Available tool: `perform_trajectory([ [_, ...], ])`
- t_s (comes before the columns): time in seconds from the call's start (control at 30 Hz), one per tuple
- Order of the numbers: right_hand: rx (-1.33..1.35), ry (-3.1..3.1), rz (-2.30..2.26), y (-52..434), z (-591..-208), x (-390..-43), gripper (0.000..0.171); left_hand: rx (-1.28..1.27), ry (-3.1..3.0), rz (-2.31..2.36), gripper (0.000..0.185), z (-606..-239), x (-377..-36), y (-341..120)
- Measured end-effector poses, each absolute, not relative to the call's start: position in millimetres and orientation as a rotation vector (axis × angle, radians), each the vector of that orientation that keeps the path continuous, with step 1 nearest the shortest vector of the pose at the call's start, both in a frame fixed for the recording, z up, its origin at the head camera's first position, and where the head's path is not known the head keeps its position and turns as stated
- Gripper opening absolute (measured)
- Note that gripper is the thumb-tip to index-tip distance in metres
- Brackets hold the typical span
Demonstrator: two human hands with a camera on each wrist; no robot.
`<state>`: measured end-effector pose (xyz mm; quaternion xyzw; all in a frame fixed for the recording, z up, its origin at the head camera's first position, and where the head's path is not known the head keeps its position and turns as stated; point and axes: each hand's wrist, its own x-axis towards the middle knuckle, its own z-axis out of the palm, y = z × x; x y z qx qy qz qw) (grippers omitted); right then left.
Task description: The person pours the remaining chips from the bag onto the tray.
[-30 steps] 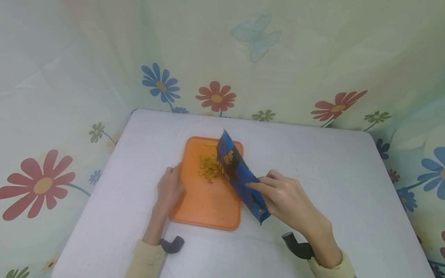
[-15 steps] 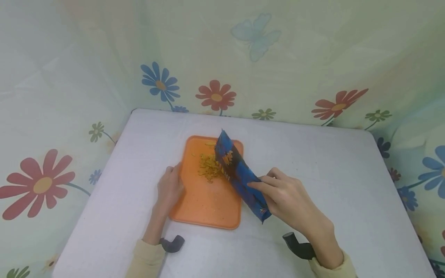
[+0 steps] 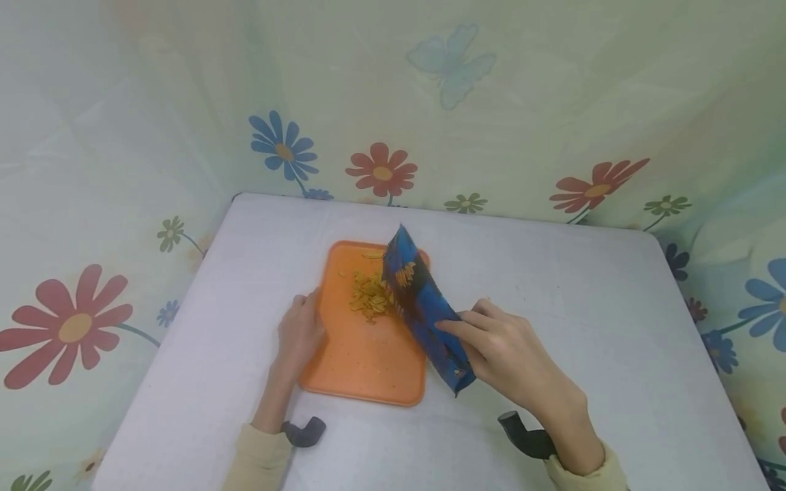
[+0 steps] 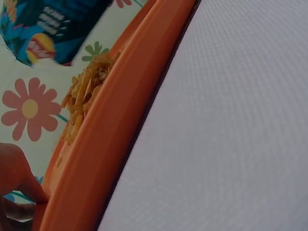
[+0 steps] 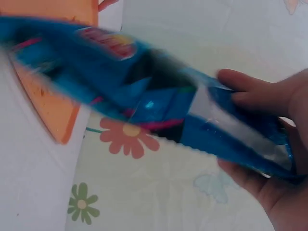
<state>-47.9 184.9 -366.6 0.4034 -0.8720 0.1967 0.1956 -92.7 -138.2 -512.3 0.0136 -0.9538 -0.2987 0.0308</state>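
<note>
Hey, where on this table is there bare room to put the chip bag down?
The table is bare right of the blue bag, out to its right edge, and along the back behind the orange tray. A narrower strip lies left of the left hand. The middle is crowded: chips fill the tray's far half, and the right hand holds the bag there.

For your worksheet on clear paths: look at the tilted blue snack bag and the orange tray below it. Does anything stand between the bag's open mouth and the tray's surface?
Nothing visible does. The right hand holds the blue bag tilted, mouth over the orange tray, above a heap of yellow snack pieces. The left hand rests at the tray's left edge, aside.
</note>
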Motion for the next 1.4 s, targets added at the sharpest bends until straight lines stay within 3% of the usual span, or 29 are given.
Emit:
perform_trajectory([
  [0.9, 1.116, -2.443, 0.583, 186.0, -362.1, -41.4, 0.041, 0.050, -2.964, -0.922, 0.050, -511.9, -92.7, -137.7],
  [1.4, 0.901, -2.410, 0.712, 193.8, -383.4, -35.9, 0.042, 0.068, -2.957, -0.907, 0.050, -513.5, -92.7, -136.3],
])
